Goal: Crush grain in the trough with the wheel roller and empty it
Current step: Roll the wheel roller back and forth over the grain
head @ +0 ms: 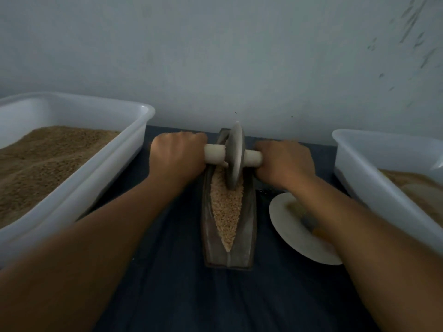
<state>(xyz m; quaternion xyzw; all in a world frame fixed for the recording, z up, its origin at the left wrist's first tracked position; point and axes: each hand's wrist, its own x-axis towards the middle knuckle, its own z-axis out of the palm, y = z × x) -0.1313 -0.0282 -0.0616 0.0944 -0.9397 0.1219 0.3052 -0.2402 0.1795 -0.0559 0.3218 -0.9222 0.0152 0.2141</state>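
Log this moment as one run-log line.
phase: crushing | left hand, right hand: gripping wheel roller axle | wheel: in trough, far end | grain: not emptied

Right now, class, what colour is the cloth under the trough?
Dark blue cloth, seen in the head view beneath the trough.

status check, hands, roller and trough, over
Left hand and right hand grip the wheel roller axle. Wheel in trough, grain uncrushed. Nothing blocking.

No legible text or labels.
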